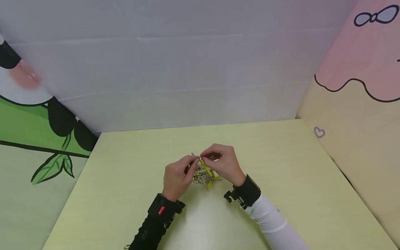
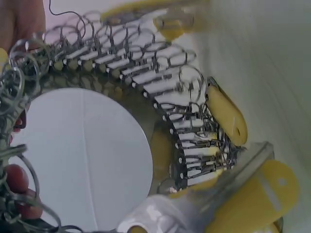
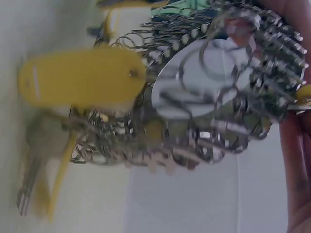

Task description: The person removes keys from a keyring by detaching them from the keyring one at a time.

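Observation:
A dark round hoop (image 2: 155, 116), set with rows of small metal clasps and split rings (image 2: 187, 58), hangs between the hands above the table. Yellow tags (image 3: 82, 77) and at least one metal key (image 3: 36, 160) dangle from it. The left hand (image 1: 178, 175) pinches the top of this key hoop with thumb and fingertips. Opposite it, the right hand (image 1: 225, 161) pinches at the same spot, its fingertips nearly meeting the left ones. What exactly lies between the right fingertips is small and partly hidden; a yellow strip (image 1: 206, 168) runs down from there.
Both hands work over the middle of a pale yellow table (image 1: 125, 156). A whitish wall (image 1: 187, 69) stands behind it, with painted panels at left (image 1: 25, 194) and right (image 1: 359, 139). Black wrist straps (image 1: 247, 191) carry the cameras.

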The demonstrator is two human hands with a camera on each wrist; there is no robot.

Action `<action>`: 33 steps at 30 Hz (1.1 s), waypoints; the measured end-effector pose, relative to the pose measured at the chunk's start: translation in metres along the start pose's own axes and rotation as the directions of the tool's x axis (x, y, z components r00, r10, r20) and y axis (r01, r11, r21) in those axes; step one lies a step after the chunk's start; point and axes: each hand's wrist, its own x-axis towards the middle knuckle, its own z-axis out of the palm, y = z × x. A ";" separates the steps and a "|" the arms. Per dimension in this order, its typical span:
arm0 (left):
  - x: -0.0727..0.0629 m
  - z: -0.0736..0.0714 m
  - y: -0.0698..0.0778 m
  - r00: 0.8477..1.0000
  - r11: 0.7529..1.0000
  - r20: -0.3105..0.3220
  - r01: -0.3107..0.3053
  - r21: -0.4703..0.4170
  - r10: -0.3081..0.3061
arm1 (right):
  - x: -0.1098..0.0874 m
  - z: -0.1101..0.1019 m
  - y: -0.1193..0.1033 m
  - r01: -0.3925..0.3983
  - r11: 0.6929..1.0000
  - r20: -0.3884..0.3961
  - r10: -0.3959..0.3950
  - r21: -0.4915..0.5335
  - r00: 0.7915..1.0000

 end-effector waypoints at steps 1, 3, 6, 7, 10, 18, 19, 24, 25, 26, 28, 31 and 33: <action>0.000 0.000 0.000 1.000 1.000 0.000 -0.006 -0.015 0.006 | 0.000 0.000 0.000 0.019 1.000 -0.007 -0.019 -0.009 1.000; 0.000 0.001 -0.001 1.000 0.999 0.004 -0.012 -0.033 0.012 | 0.000 0.001 0.002 0.061 0.998 -0.024 -0.061 -0.032 0.998; 0.001 0.002 -0.003 1.000 1.000 0.014 -0.005 -0.029 0.005 | 0.001 0.000 0.004 0.116 0.991 -0.050 -0.119 -0.072 0.992; 0.001 0.003 -0.003 1.000 1.000 0.020 -0.001 -0.013 0.001 | 0.001 0.000 0.004 0.127 0.988 -0.056 -0.132 -0.084 0.990; 0.002 0.003 -0.003 0.999 1.000 0.034 0.007 0.028 -0.008 | 0.001 -0.001 0.004 0.124 0.989 -0.058 -0.129 -0.083 0.990; 0.002 0.003 -0.004 0.994 0.993 -0.015 0.111 -0.034 -0.111 | 0.005 -0.002 0.005 -0.114 0.991 0.116 0.105 0.073 0.988; 0.002 0.003 -0.004 0.992 0.991 -0.023 0.125 -0.040 -0.126 | 0.005 -0.002 0.006 -0.153 0.983 0.155 0.137 0.101 0.978; 0.000 0.004 -0.006 0.988 0.988 -0.036 0.148 -0.043 -0.150 | 0.005 -0.001 0.012 -0.212 0.970 0.242 0.178 0.120 0.954; 0.000 0.004 -0.006 0.989 0.989 -0.036 0.143 -0.044 -0.145 | 0.005 -0.002 0.012 -0.196 0.974 0.235 0.165 0.112 0.958; 0.001 0.004 -0.006 0.989 0.989 -0.040 0.139 -0.047 -0.141 | 0.004 -0.004 0.012 -0.175 0.980 0.221 0.149 0.100 0.964; 0.002 0.004 -0.005 0.990 0.990 -0.047 0.129 -0.050 -0.131 | 0.004 -0.008 0.011 -0.131 0.988 0.192 0.114 0.081 0.975; 0.003 0.003 -0.004 0.992 0.993 -0.050 0.111 -0.049 -0.113 | 0.005 -0.017 0.008 -0.090 0.994 0.200 0.075 0.066 0.977; 0.004 0.002 -0.004 0.994 0.994 -0.047 0.099 -0.051 -0.101 | 0.006 -0.020 0.006 -0.076 0.996 0.229 0.062 0.051 0.971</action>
